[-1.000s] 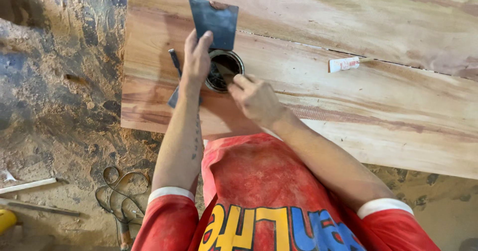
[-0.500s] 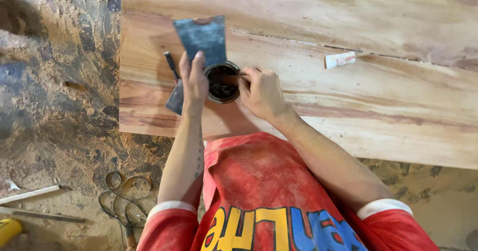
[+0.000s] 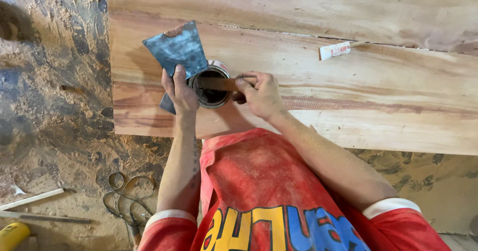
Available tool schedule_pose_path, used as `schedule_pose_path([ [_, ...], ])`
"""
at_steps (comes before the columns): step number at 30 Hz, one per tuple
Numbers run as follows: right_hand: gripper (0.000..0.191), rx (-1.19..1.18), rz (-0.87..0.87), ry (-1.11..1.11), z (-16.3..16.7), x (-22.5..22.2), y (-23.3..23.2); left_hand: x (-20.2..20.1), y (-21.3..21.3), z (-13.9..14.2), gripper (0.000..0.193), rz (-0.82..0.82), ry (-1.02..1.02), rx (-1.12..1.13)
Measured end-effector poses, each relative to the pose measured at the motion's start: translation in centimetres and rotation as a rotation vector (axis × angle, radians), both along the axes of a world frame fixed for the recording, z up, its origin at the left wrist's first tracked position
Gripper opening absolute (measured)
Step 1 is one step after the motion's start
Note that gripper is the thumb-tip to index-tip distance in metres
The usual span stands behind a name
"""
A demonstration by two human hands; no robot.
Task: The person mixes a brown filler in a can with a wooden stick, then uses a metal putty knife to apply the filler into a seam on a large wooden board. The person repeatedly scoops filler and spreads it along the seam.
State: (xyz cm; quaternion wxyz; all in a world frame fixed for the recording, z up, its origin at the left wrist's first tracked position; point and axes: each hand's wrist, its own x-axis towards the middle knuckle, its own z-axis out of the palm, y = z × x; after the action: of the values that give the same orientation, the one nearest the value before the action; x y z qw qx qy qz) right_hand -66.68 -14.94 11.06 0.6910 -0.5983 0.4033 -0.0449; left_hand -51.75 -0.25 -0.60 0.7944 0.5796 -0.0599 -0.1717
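Small open tin (image 3: 211, 85) sits on wood slab (image 3: 348, 96), near its front edge | left hand (image 3: 180, 90) clasps tin and putty knife (image 3: 177, 49) | right hand (image 3: 259, 94) pinches stick (image 3: 219, 83) inside | we judge hard prying could tip it, spilling filler.

left hand (image 3: 180, 94): scraper (image 3: 177, 49), tin (image 3: 211, 84) | right hand (image 3: 259, 94): stick (image 3: 219, 84) in tin
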Motion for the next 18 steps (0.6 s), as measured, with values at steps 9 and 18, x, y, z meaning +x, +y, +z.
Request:
schedule_pose_path([
  [9,0.024,-0.023,0.111,-0.058,0.6,-1.9,-3.1,-0.1,0.7,0.5,0.033,-0.022,-0.013,-0.056],
  [18,0.014,-0.719,0.364,-0.111,5.3,-2.5,-1.0,-1.2,1.3,0.0,0.031,-0.03,0.02,-0.079],
])
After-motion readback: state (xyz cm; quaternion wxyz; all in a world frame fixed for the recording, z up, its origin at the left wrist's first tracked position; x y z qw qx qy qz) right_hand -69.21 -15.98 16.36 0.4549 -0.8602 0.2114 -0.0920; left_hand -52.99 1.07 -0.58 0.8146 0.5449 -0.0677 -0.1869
